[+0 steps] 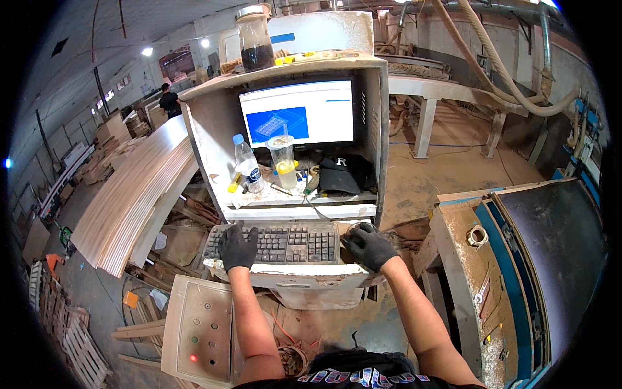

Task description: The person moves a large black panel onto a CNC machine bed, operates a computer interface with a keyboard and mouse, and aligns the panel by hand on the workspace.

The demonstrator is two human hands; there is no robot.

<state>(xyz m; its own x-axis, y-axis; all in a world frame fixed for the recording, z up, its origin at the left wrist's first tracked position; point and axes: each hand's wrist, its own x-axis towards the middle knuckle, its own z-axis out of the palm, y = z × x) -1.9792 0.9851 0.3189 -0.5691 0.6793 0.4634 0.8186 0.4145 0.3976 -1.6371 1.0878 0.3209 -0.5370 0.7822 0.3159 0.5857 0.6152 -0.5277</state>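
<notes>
resting on the keyboard (285, 245), the left hand (238, 247) is covering the keys at its left end, the dark-gloved fingers lying loosely apart and gripping nothing. the keyboard is lying on the dusty tray (304, 270), reaching from the tray's left edge toward its right part. the right hand (370, 247), also gloved, is bending over the tray's right corner, just beside the keyboard's right end; whether it is closing on something beneath the palm, i cannot tell. above the tray, the monitor (317, 107) is showing a blue drawing (278, 124) at the back of the cabinet (382, 129). on the cabinet's shelf (278, 196), the water bottle (248, 165) is standing near the left wall, the clear cup (282, 162) is standing beside it, and the black cap (343, 175) is lying toward the right corner. the jar (256, 45) with dark contents is standing near the left edge of the cabinet's top. to the right, the wrench (479, 297) is lying on the dusty ledge (457, 259).
</notes>
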